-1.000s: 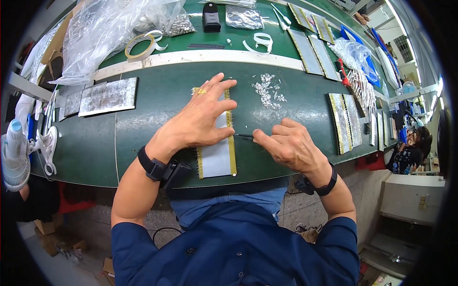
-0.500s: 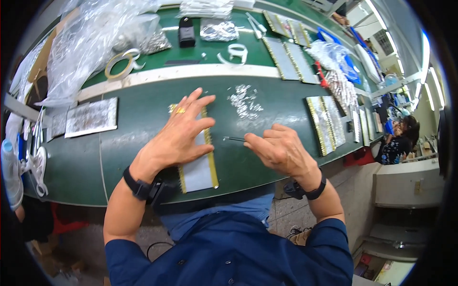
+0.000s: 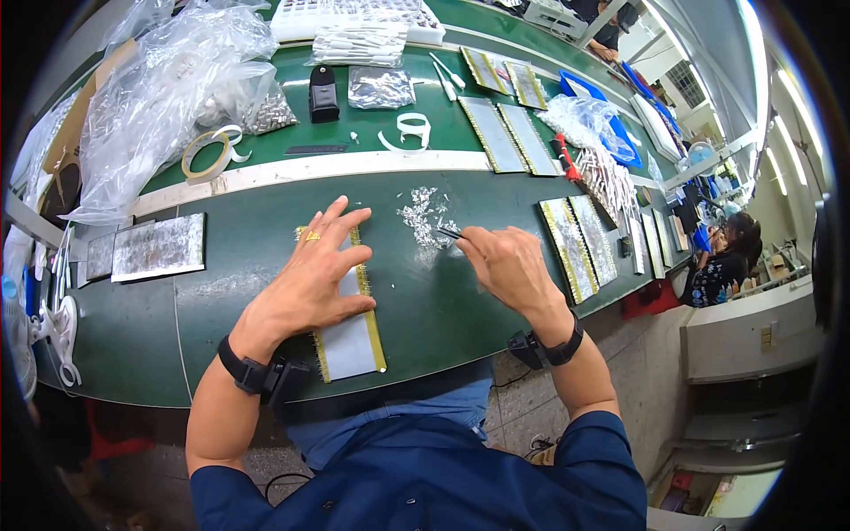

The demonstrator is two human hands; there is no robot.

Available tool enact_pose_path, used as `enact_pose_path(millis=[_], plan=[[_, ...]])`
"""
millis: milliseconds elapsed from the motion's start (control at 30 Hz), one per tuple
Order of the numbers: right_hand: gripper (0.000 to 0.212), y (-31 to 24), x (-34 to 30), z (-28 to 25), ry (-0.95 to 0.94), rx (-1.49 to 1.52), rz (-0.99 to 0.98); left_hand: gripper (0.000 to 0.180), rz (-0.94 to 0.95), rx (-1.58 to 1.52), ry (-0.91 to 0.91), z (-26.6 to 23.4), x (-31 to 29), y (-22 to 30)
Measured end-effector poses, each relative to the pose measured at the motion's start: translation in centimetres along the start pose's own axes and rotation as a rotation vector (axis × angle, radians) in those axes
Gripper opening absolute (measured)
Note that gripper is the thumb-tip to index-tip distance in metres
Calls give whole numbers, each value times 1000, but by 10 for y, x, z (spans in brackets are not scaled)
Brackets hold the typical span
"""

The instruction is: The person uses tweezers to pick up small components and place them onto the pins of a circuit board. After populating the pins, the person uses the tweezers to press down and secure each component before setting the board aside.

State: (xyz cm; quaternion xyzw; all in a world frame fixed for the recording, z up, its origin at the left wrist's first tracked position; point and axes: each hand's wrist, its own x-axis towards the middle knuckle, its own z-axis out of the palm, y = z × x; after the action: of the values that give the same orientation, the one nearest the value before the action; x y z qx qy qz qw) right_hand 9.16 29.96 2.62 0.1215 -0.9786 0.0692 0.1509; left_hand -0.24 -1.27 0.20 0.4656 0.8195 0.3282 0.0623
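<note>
a: what is closest to us?

b: the grey panel (image 3: pixel 350 347). it lies flat on the green table (image 3: pixel 438 314), with one short end near the table's edge. yellow rims run down its long sides, and they look spiky.

a: how would it feel?

b: we guess it is stiff, thin and not too heavy. the grey middle looks smooth, so it might slide. the spiky sides may bend or snap, so we should press on the middle and lift by the short ends.

a: what about our left hand (image 3: pixel 310 281)?

b: it is spread wide across the panel. it holds it down but has not closed around anything.

a: and our right hand (image 3: pixel 505 265)?

b: its thumb and finger are pinched around dark tweezers (image 3: pixel 449 233). we cannot tell if the tips have caught something.

a: what is by the tips?

b: a loose heap of tiny shiny bits (image 3: pixel 423 212). we think they are very light and easy to flick away, so a soft pinch is best.

a: and farther off?

b: past the white rail (image 3: pixel 354 165) lie two more panels (image 3: pixel 491 133), side by side, and a black pouch (image 3: pixel 324 93).
</note>
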Motion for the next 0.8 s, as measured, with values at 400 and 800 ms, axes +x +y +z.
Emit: enact_pose_path(millis=[400,800], plan=[[16,3,9,3,-43,37,115,41,-14,-22,78,4,-1,-2],[16,10,17,7,-40,37,81,40,-10,-35,80,4,-2,-3]])
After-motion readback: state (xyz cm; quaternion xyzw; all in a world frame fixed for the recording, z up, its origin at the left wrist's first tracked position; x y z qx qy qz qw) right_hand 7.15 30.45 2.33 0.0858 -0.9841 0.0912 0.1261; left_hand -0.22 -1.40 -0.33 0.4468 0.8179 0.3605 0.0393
